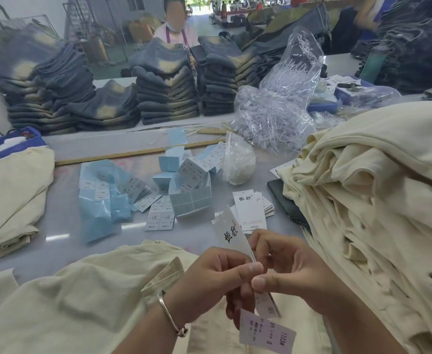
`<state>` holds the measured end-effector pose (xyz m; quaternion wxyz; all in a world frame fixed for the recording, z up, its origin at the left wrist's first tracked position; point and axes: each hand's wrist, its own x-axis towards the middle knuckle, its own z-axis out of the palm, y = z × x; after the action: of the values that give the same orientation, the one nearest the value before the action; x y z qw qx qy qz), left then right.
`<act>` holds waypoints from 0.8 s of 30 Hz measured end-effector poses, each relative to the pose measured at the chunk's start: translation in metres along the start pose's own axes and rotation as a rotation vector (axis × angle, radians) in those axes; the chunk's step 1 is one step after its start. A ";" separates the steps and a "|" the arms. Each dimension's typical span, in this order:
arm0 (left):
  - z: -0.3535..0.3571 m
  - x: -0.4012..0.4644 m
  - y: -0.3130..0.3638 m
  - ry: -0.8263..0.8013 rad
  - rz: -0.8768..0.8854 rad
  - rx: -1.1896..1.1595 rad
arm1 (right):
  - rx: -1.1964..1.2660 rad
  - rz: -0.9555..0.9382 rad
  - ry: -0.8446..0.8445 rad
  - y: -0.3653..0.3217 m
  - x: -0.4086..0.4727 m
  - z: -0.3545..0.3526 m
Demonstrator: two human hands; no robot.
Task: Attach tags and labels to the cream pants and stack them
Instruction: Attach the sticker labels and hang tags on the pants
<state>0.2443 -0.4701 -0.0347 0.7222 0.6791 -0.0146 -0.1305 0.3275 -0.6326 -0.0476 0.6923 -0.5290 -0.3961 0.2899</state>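
Observation:
My left hand (pixel 215 279) and my right hand (pixel 284 267) meet low in the centre and both pinch a white hang tag (pixel 231 232) with black characters, which points up and away. A size label (pixel 266 334) marked S hangs below my fingers. Cream pants (pixel 82 297) lie spread under my hands, a belt loop sticking up beside my left wrist. A tall heap of cream pants (pixel 378 200) fills the right side. Folded cream pants (pixel 10 198) lie at the left. More hang tags (pixel 250 210) lie on the table ahead.
Blue sticker sheets and printed size labels (pixel 143 195) lie scattered mid-table around a small grey box (pixel 192 203). Clear bags of plastic fasteners (pixel 273 116) sit beyond. Stacks of dark jeans (pixel 166 90) line the far side, a person behind them. A blue bin (pixel 13 144) stands left.

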 end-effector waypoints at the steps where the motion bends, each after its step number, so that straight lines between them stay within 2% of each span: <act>1: 0.000 -0.001 0.000 -0.003 0.006 0.014 | 0.000 0.000 -0.003 0.000 -0.001 0.000; 8: 0.001 -0.004 -0.004 -0.043 0.025 0.056 | 0.091 0.045 -0.007 0.005 -0.006 -0.002; 11: -0.004 -0.005 -0.008 -0.042 0.005 0.065 | 0.129 0.086 0.072 0.010 -0.006 -0.002; 14: -0.012 -0.005 -0.013 0.030 -0.034 0.060 | -0.096 0.114 0.249 0.019 -0.001 -0.003; 16: -0.019 -0.005 -0.017 0.117 -0.078 0.052 | -0.312 0.091 0.417 0.030 0.007 -0.005; 18: -0.025 -0.005 -0.021 0.187 -0.112 0.052 | -0.420 0.076 0.608 0.048 0.020 -0.012; 21: -0.034 -0.005 -0.026 0.249 -0.148 0.047 | -0.476 0.145 0.830 0.084 0.046 -0.034; 24: -0.042 -0.004 -0.027 0.267 -0.171 0.032 | -0.430 0.309 0.869 0.114 0.069 -0.059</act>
<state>0.2443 -0.4299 -0.0640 0.6929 0.7007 0.1373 -0.0997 0.4157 -0.5742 -0.1484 0.6176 -0.7837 -0.0392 0.0539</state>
